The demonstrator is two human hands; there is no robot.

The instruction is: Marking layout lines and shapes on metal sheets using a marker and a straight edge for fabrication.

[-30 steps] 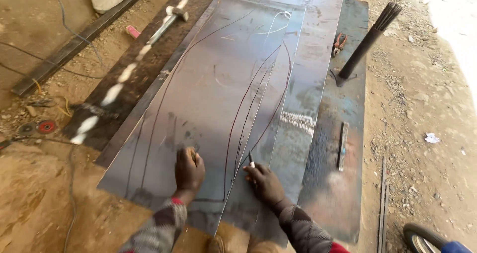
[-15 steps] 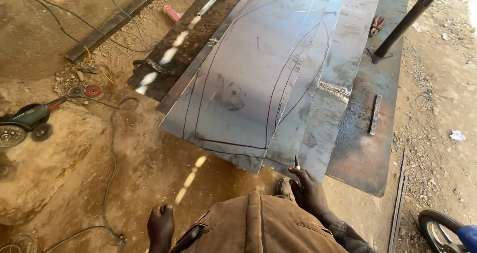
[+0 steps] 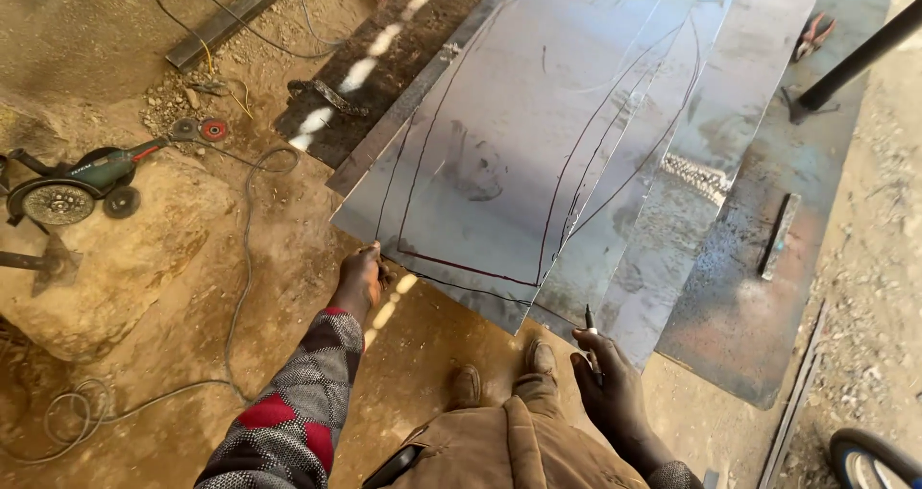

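Note:
A large grey metal sheet (image 3: 538,134) with dark curved lines drawn on it lies on the dirt ground, on top of other sheets. My left hand (image 3: 360,278) grips the sheet's near left corner. My right hand (image 3: 605,383) is held back from the sheet's near edge and is closed around a thin dark marker (image 3: 592,340) that points up. My shoes (image 3: 499,374) stand just before the sheet's front edge.
A green angle grinder (image 3: 77,186) with loose discs lies at the left, its cable (image 3: 240,258) looping over the ground. A black pipe (image 3: 855,57) leans at the top right near red pliers (image 3: 814,33). A wheel (image 3: 874,455) shows at the bottom right.
I stood up from crouching over the sheet. My left hand left the sheet's surface, dropped to my side, then took the near corner. My right hand drew back with the marker.

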